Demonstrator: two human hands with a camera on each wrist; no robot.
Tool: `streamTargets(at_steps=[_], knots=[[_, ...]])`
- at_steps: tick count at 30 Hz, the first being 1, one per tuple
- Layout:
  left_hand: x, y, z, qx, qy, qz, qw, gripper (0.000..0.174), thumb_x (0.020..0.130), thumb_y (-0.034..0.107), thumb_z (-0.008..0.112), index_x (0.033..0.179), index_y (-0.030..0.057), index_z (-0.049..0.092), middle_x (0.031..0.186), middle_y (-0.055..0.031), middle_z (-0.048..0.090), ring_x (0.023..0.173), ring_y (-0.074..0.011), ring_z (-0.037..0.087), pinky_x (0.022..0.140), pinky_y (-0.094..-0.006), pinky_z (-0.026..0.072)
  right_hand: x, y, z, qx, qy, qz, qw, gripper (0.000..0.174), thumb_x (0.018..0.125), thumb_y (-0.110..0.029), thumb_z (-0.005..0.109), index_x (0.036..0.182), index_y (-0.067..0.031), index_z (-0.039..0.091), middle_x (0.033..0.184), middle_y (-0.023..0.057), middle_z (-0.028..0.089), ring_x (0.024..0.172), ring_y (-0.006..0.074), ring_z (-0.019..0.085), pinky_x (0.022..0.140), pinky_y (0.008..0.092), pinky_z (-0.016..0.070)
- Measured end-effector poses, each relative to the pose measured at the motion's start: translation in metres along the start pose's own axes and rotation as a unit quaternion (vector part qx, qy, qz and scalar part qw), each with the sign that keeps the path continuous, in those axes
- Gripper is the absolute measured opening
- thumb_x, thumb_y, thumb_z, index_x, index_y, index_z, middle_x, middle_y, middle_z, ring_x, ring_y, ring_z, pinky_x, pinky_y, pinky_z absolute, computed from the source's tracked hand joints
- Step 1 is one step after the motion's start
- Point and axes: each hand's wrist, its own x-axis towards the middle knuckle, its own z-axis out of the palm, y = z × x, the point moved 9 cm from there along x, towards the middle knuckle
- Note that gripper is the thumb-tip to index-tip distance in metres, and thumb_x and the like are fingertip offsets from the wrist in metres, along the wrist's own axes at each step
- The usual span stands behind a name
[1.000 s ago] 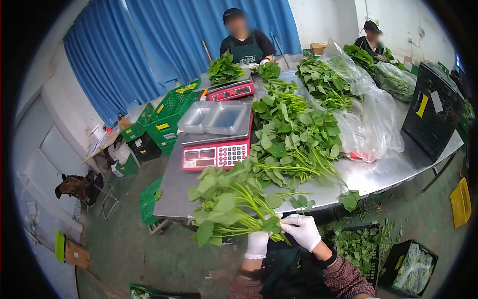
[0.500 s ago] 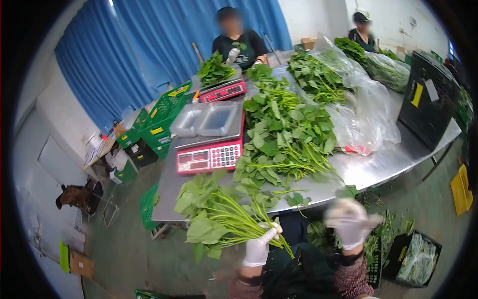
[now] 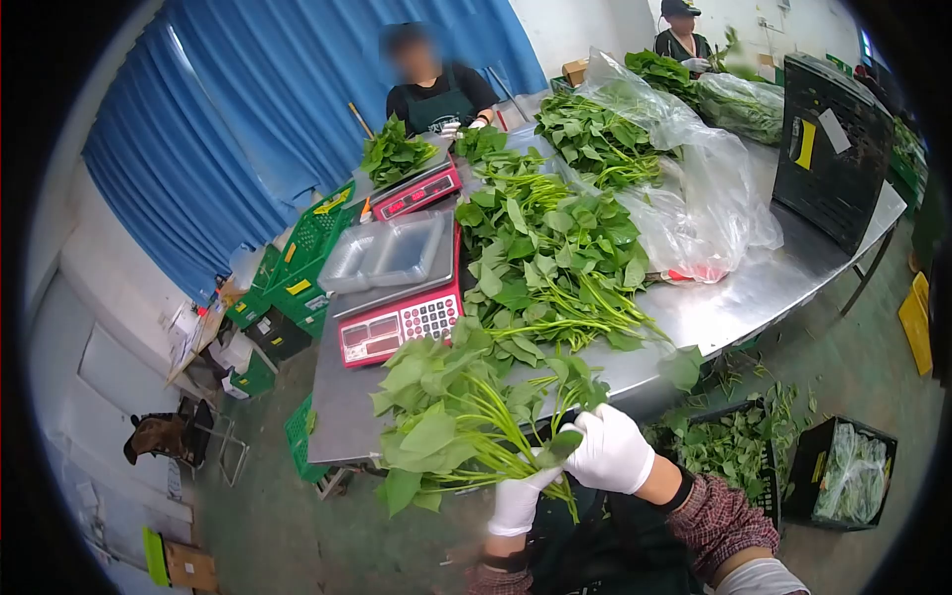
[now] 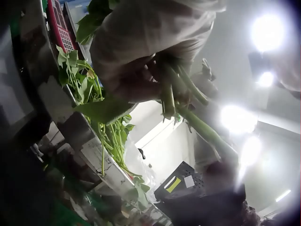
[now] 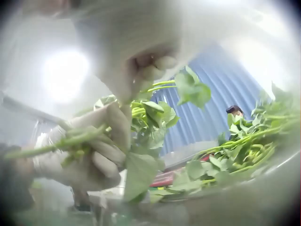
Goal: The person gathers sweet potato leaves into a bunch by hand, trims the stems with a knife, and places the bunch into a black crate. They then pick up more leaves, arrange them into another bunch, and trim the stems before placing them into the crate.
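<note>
leafy bunch (image 3: 492, 416), lower centre of frame: stems gripped by left hand (image 3: 515, 504), long axis slanting upper left, leaves outermost. right hand (image 3: 613, 453), just right of stem ends, pinches small sprig (image 3: 577, 387).

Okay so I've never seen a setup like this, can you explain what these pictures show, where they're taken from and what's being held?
There's no robot here: a person wearing white gloves does the work. The widest picture comes from a camera on the head, looking forward and down; the other two current pictures come from cameras on the left and right wrists.

The left hand grips a bunch of leafy stems. Beside it, the right hand pinches what looks like a leafy sprig.

On the metal table lie a large pile of greens, two red scales, the nearer carrying clear plastic trays, and a plastic bag.
</note>
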Motion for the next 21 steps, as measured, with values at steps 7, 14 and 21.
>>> streamTargets(at_steps=[7,14,21], knots=[[-0.003,-0.002,0.021,-0.001,-0.078,-0.045,0.996,0.011,0.078,0.006,0.068,0.085,-0.0007,0.063,0.082,-0.0082,0.064,0.069,-0.0114,0.057,0.063,-0.0246,0.0443,-0.015,0.04,-0.031,0.127,0.153,0.063,0.978,0.004,0.075,-0.018,0.057,0.072,-0.0142,0.057,0.066,-0.002,0.047,0.06,0.0163,0.049,0.055,0.0309,0.0383],[0.008,-0.002,0.006,-0.218,-0.108,-0.016,0.97,0.018,0.085,0.009,0.061,0.1,0.0,0.057,0.092,-0.0161,0.064,0.066,-0.0154,0.056,0.063,-0.0251,0.0455,-0.139,0.128,-0.011,0.487,0.424,0.462,0.608,0.026,0.094,-0.021,0.047,0.109,-0.0008,0.054,0.094,0.0058,0.059,0.069,0.014,0.055,0.063,0.0264,0.0477],[0.012,0.011,-0.008,-0.228,-0.057,0.02,0.972,0.023,0.088,0.011,0.058,0.107,-0.0009,0.055,0.096,-0.0177,0.064,0.064,-0.0155,0.055,0.061,-0.0255,0.0453,-0.037,0.023,0.048,0.427,-0.006,0.188,0.885,0.034,0.08,-0.02,0.064,0.112,-0.0101,0.059,0.087,0.0057,0.06,0.074,0.0233,0.06,0.066,0.0323,0.0498]])
